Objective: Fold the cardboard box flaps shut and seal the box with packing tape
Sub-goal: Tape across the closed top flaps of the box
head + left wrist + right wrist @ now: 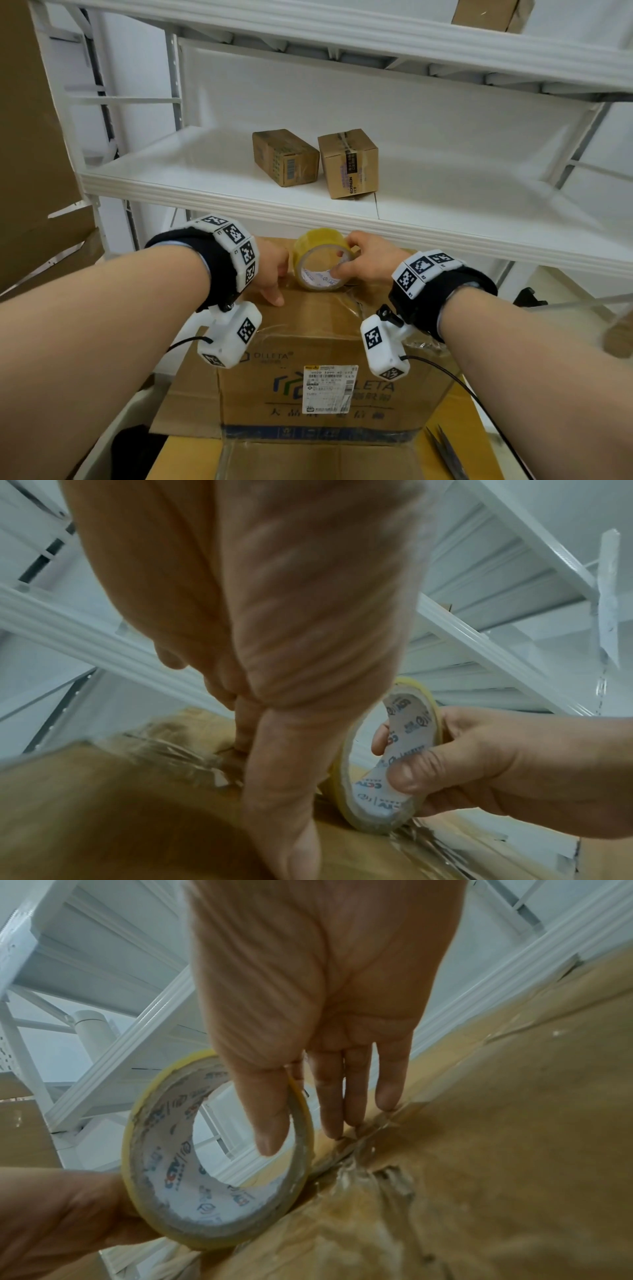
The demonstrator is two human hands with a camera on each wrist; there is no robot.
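The box point(308, 349) stands below the head camera, its top flaps folded down and its labelled side facing us. On the top, near the far edge, the tape roll point(322, 260) stands on its rim. Our right hand point(373, 263) grips the roll, thumb through the core and a finger over the outer rim. Our left hand point(270, 270) touches the top just left of the roll, fingers extended to the cardboard, holding nothing. A white shelf point(212, 192) overhangs the far edge closely, leaving little room behind the roll; it carries two small cartons point(315, 161). Scissors point(445, 452) lie right of the box.
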